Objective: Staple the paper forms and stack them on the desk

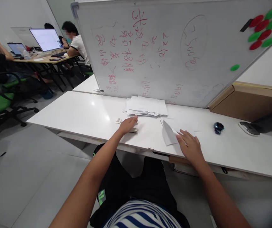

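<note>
My left hand (127,124) lies over the white desk with its fingers stretched out. Just beneath it shows a small flat object (133,130) with a pale top and a dark edge; its kind is unclear, and the hand covers part of it. A folded white sheet of paper (170,134) stands partly raised off the desk, with my right hand (190,145) closed on its right side, thumb against the paper. Behind both hands rests an uneven stack of white paper (147,106). A small white curved item (118,121) sits left of my left hand.
A whiteboard (131,57) with red writing and magnets stands along the back of the white desk (76,110). To the right are a dark blue watch-like item (218,128), a grey-white mouse-shaped device (249,128) and a cardboard box (247,101). People sit at another table (41,59).
</note>
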The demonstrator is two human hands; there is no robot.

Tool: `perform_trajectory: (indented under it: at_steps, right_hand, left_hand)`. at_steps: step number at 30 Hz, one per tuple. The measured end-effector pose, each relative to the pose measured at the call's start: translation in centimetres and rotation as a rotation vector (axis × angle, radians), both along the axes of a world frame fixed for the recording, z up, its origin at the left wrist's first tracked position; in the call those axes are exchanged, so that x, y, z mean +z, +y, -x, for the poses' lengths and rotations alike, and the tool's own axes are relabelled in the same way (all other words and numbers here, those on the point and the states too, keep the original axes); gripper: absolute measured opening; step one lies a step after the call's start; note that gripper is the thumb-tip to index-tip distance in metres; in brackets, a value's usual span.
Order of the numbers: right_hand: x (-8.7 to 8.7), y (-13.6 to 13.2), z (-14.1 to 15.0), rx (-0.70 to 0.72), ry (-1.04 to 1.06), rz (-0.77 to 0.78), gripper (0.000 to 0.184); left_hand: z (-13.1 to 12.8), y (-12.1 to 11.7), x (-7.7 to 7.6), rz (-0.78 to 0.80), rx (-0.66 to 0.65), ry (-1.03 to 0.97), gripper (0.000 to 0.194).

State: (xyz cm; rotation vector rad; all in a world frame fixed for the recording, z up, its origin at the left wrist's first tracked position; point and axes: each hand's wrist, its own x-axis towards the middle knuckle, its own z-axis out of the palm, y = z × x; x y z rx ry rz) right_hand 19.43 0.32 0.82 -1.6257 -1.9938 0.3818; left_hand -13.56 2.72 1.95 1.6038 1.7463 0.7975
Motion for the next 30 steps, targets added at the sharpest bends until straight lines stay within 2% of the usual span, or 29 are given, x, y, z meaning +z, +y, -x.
perform_trajectory:
  at_steps: [2,7,10,13,15,20,22,26,28,30]
  right_hand:
    - [-0.4,-2.1,0.8,0.002,0.284,-0.007,0.046]
    - [-1.3,-7.6,3.2,-0.163,1.245,0.286,0.054]
    - [-1.6,-9.2,3.4,-0.088,1.548,0.375,0.049]
    - [-1.8,-9.0,2.7,-0.054,1.666,0.478,0.041]
    - [-1.9,-8.7,2.3,-0.07,1.728,0.521,0.037]
    - [-3.4,-9.4,2.4,-0.148,1.862,0.661,0.035]
    - [-4.5,-10.2,2.4,-0.188,1.893,0.71,0.033]
    - [-6.0,-11.8,2.4,-0.232,1.942,0.69,0.034]
    - [-6.0,-12.2,2.5,-0.211,1.93,0.673,0.037]
    - [-5.7,-12.3,2.9,-0.156,1.898,0.624,0.048]
  left_hand:
    - [0.1,0.2,-0.3,-0.015,0.012,-0.019,0.068]
    - [0.5,0.9,-1.0,-0.069,0.097,-0.155,0.067]
    - [0.8,1.1,-1.3,-0.139,0.15,-0.256,0.066]
    - [0.9,1.0,-1.4,-0.287,0.223,-0.235,0.059]
    - [0.8,0.9,-1.4,-0.372,0.245,-0.134,0.056]
    - [-0.7,0.2,-0.7,-0.553,0.136,0.14,0.056]
    - [-2.2,-1.3,-0.5,-0.597,0.061,0.165,0.053]
    - [-6.2,-6.6,-1.0,-0.615,-0.221,0.208,0.039]
    - [-8.1,-8.8,-1.8,-0.556,-0.379,0.359,0.035]
    - [-9.5,-10.0,-2.7,-0.457,-0.375,0.489,0.045]
